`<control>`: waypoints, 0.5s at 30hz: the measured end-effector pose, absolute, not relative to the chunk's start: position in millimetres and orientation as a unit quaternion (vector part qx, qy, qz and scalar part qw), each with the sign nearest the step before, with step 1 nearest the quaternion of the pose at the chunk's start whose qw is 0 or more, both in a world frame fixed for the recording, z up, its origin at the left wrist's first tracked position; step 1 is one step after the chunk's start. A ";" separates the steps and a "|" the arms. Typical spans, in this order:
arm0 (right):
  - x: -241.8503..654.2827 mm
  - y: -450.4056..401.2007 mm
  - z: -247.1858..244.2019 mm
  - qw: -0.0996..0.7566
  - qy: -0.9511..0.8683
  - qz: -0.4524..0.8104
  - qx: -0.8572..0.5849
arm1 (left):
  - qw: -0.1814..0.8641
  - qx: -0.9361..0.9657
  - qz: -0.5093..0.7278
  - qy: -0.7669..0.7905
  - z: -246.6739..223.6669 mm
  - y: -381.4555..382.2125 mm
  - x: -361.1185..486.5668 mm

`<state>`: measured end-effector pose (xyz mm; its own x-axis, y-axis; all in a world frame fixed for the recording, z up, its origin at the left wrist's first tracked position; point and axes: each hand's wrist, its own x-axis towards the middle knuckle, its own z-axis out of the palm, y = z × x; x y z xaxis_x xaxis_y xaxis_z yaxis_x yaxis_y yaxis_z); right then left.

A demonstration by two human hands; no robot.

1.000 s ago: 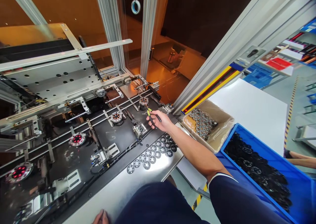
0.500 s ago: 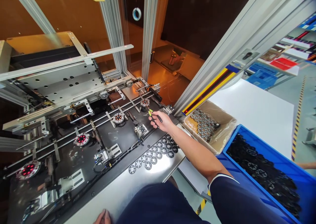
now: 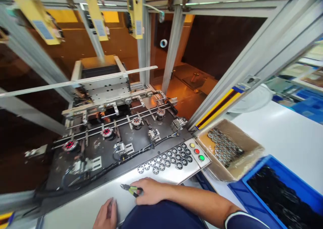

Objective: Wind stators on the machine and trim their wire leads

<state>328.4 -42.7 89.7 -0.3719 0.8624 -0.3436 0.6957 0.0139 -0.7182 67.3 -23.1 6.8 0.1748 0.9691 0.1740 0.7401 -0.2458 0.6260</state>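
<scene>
My right hand [image 3: 151, 190] grips a pair of diagonal cutters [image 3: 131, 189] with green and black handles. Their jaws point left, above the bare metal front strip [image 3: 101, 192] of the machine. Just left of them is my left hand [image 3: 107, 214], thumb and fingers pinched together; whatever lies between them is hidden. Beyond my right hand, several small black rings with star-shaped silver centres [image 3: 155, 170] lie in rows on the strip. Further back on the black plate, round fixtures stand in a line, among them one lit red [image 3: 107, 132] and the far right one [image 3: 160, 112].
Yellow, red and green buttons [image 3: 197, 151] sit at the strip's right end. Beside them are a lined cardboard box [image 3: 248, 155] of metal parts and a blue bin [image 3: 279, 173] of black parts. An aluminium post with a yellow-edged light bar [image 3: 218, 108] rises at right.
My right hand has drawn back from the far right fixture to the front strip, bringing the cutters close to my left hand. The view has shifted, bringing the buttons into sight.
</scene>
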 end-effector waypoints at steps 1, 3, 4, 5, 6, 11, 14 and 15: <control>311.5 -36.8 82.0 0.084 -0.725 0.403 -0.552 | 0.209 0.742 0.278 0.573 4.7 -26.3 67.8; 283.6 -28.5 71.7 0.063 -0.755 0.354 -0.548 | 0.228 0.755 0.270 0.552 1.8 -32.9 69.7; 272.7 -26.2 68.4 0.052 -0.770 0.323 -0.548 | 0.239 0.762 0.264 0.541 1.4 -35.9 71.2; 263.7 -25.0 65.8 0.040 -0.783 0.295 -0.547 | 0.249 0.767 0.258 0.532 1.9 -38.6 73.0; 256.4 -24.6 63.7 0.028 -0.794 0.268 -0.545 | 0.256 0.770 0.253 0.526 3.2 -41.0 75.1; 235.0 -24.8 58.0 -0.037 -0.822 0.161 -0.545 | 0.275 0.769 0.244 0.522 17.1 -49.4 84.6; 233.4 -24.5 65.0 -0.071 -0.839 0.110 -0.529 | 0.270 0.775 0.238 0.520 31.0 -48.1 74.0; 236.7 -23.8 71.2 -0.077 -0.848 0.098 -0.515 | 0.260 0.776 0.236 0.524 38.4 -44.4 64.8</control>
